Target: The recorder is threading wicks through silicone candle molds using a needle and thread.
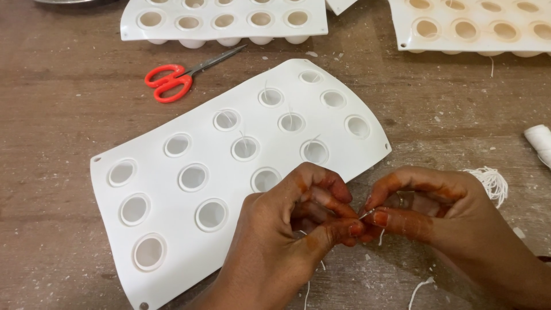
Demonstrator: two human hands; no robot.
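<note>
A worn brown wooden bench (63, 97), flecked with white crumbs, carries everything here. In the middle lies a white mould tray (189, 215) set at a slant, with rows of round cavities. Several cavities toward its far end have a thin white wick standing in them; the nearer ones look bare. Two more mould trays sit at the far edge, one (224, 17) above the red-handled scissors (172, 80) and one (470, 26) at the upper right, both cut off by the frame, their cavities seeming to hold a pale filling, though that is hard to tell.

At the near edge of the middle tray, the left hand (293, 229) and the right hand (425, 215) meet fingertip to fingertip, each closed in a pinch on a short piece of white wick (366, 214). Most of the wick is hidden by the fingers. A loose bundle of white thread (492, 182) lies behind the right hand, and a white spool (540, 143) is cut off at the right edge.
</note>
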